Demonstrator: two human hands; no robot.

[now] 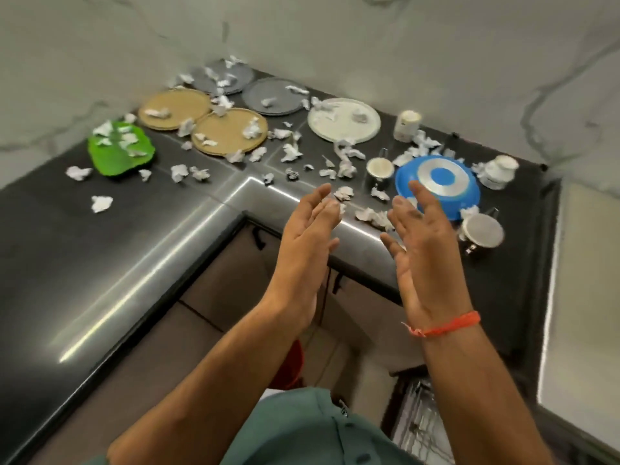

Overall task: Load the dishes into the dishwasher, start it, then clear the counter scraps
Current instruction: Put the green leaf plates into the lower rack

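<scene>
My left hand and my right hand are raised in front of me, palms facing each other, fingers straight, holding nothing. Beyond them the dark corner counter carries dishes strewn with crumpled white paper scraps: a green plate, two tan plates, two grey plates, a white plate and an upturned blue bowl. Steel cups and white cups stand around the bowl. A wire dishwasher rack shows at the lower right.
A marble wall backs the counter on two sides. Brown cabinet fronts lie under the counter edge. A pale surface sits at the far right. Something red is on the floor below my arms.
</scene>
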